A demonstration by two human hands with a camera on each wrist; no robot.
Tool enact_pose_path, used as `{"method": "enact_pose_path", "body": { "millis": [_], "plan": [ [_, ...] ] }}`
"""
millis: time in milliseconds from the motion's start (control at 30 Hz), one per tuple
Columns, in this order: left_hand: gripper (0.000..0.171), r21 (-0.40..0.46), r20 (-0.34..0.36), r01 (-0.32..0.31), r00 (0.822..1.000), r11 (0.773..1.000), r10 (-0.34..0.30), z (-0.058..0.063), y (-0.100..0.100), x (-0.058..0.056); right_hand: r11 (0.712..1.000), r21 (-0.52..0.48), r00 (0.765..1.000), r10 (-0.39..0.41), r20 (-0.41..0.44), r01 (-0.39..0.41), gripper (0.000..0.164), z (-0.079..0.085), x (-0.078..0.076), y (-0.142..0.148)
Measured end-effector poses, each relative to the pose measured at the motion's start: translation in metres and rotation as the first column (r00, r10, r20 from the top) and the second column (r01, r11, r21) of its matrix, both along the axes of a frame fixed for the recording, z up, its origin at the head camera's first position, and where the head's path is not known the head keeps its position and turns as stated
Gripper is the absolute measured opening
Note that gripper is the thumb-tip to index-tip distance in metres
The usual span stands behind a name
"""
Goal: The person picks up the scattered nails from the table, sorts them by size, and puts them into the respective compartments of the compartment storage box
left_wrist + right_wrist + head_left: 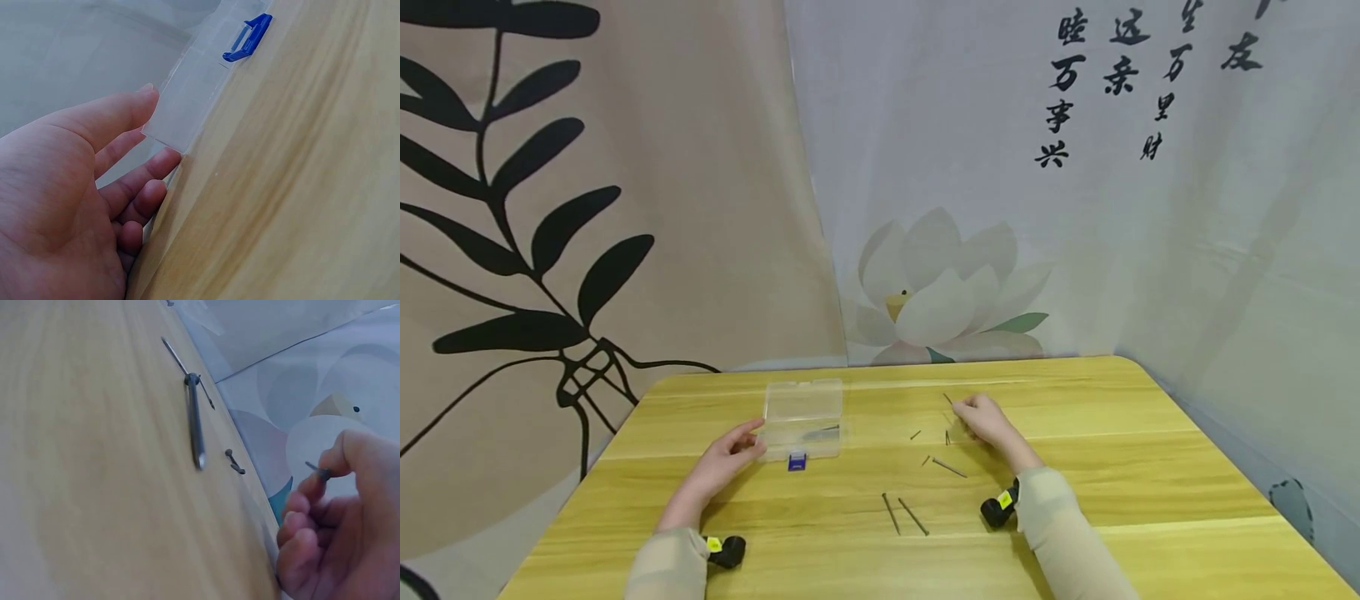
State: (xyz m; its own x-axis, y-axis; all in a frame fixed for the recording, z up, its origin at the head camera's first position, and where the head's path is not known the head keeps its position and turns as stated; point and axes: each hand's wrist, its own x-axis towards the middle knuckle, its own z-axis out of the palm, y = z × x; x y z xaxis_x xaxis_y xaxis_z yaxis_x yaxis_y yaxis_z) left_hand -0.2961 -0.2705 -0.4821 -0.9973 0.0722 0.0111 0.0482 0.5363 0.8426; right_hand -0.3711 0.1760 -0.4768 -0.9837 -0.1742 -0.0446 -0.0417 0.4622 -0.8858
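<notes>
A clear plastic box (802, 446) with a blue latch (797, 462) stands with its lid (803, 400) raised at the back; a few dark nails (823, 432) lie inside. My left hand (727, 461) is at the box's left side, fingers loosely bent and fingertips right at its wall. In the left wrist view, the thumb (128, 112) reaches the box's edge and the other fingers sit low by the corner. Between thumb and index finger, my right hand (988, 422) pinches a small nail (322, 474), raised over the table's far part, right of the box.
Two long nails (913, 516) lie near the table's middle front. Another long nail (950, 467) rests beside a short nail (926, 460). More short nails (915, 435) lie farther back, near the right hand. A printed cloth (955, 167) hangs behind the wooden table (820, 542).
</notes>
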Motion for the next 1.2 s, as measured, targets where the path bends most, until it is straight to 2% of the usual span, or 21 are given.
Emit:
{"method": "enact_pose_path", "body": {
  "millis": [200, 600, 1033, 1200],
  "plan": [
    [0.056, 0.005, -0.009, -0.003, 1.000, 1.000, 0.003, -0.0019, -0.0010, -0.0013, 0.998, 0.037, 0.998, 0.059, 0.007, -0.060, 0.039, 0.0003, 0.0030, 0.0003],
    [0.056, 0.009, -0.002, -0.009, 1.000, 1.000, 0.009, -0.0016, 0.0012, 0.0007, 0.995, 0.049, 0.996, 0.084, -0.026, -0.083, 0.033, -0.0049, 0.0026, 0.0037],
    [0.057, 0.003, -0.016, 0.002, 1.000, 1.000, -0.002, -0.0024, -0.0012, -0.0044, 0.999, -0.049, 0.999, -0.018, -0.045, 0.016, 0.020, -0.0065, 0.0012, 0.0045],
    [0.056, 0.005, -0.013, -0.004, 1.000, 1.000, 0.004, -0.0027, -0.0011, -0.0025, 0.997, -0.058, 0.996, -0.056, -0.063, 0.053, 0.016, -0.0081, 0.0017, 0.0047]
  ]
}}
